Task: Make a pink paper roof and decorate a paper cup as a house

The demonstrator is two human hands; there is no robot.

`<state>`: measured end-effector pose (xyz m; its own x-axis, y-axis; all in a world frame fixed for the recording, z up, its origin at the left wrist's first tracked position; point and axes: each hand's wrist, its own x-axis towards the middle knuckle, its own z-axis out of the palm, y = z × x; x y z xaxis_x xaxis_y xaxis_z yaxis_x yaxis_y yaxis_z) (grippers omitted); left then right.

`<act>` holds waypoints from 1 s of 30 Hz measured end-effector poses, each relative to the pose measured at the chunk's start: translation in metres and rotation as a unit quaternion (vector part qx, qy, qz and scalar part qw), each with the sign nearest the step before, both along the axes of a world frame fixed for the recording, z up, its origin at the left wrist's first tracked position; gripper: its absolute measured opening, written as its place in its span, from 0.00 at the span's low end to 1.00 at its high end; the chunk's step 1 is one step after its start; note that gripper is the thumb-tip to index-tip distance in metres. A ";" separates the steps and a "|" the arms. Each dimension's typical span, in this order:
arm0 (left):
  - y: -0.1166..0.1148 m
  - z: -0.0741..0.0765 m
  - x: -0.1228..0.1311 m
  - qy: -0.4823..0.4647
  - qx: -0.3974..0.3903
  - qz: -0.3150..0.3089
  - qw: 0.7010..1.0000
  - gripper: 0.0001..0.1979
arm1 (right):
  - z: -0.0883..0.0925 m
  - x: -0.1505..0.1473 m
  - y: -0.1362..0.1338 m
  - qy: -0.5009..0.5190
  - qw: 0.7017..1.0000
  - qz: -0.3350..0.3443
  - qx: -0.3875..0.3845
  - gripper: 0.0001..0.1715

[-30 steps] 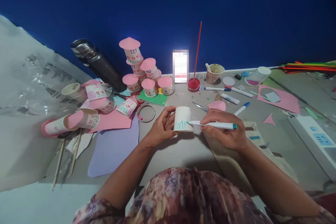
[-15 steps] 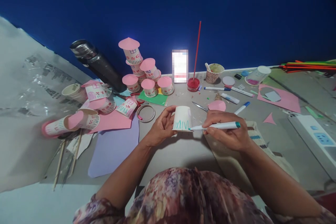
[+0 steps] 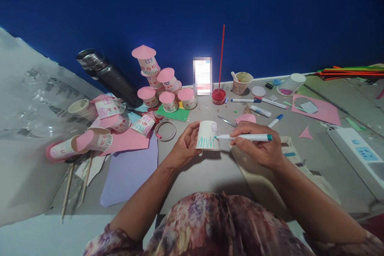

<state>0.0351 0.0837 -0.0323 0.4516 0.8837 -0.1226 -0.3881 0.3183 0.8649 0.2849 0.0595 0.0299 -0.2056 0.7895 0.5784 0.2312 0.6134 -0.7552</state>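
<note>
My left hand (image 3: 186,143) is wrapped round the left side of a white paper cup (image 3: 207,131), held upside down above the table. Green zigzag strokes run along its lower rim, and a faint purple drawing shows at its upper right. My right hand (image 3: 258,146) grips a marker (image 3: 253,137), white with a green end, level with the cup. Its green tip touches or nearly touches the cup's side at the end of the strokes. Behind my hands stand decorated paper cups (image 3: 169,103) with pink cone tops, some stacked.
On the left are a black flask (image 3: 109,76), a purple sheet (image 3: 132,176), a tape roll (image 3: 165,131) and more decorated cups. Scissors (image 3: 227,121), a glue tube (image 3: 260,111) and other markers lie at the back right. A power strip (image 3: 360,156) sits far right.
The marker tip has moved up the cup's side from near its rim, and another green stroke shows. The whole view has shifted slightly.
</note>
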 end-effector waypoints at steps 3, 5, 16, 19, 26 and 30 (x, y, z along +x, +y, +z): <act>0.000 -0.001 0.002 -0.012 -0.010 -0.004 1.000 0.45 | -0.001 0.001 -0.001 0.011 0.998 0.053 -0.026 0.04; -0.001 -0.001 0.002 -0.020 -0.018 -0.003 1.000 0.46 | -0.002 0.000 -0.001 0.020 0.998 0.056 -0.036 0.04; -0.003 0.003 0.002 -0.029 -0.052 -0.008 0.998 0.49 | -0.007 0.003 -0.002 0.037 0.996 0.043 -0.076 0.06; -0.003 0.005 0.002 -0.030 -0.067 -0.006 0.997 0.49 | -0.007 0.000 -0.002 0.031 0.997 -0.016 -0.065 0.05; -0.004 0.007 0.002 -0.042 -0.084 0.000 0.996 0.48 | -0.007 0.002 -0.003 0.071 0.991 0.063 -0.099 0.07; -0.005 0.004 0.001 -0.030 -0.068 -0.007 0.997 0.47 | -0.010 0.003 -0.004 0.104 0.988 0.040 -0.110 0.09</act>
<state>0.0358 0.0792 -0.0282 0.4746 0.8539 -0.2136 -0.4323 0.4375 0.7885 0.2877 0.0560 0.0196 -0.1662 0.8874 0.4301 0.0141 0.4382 -0.8988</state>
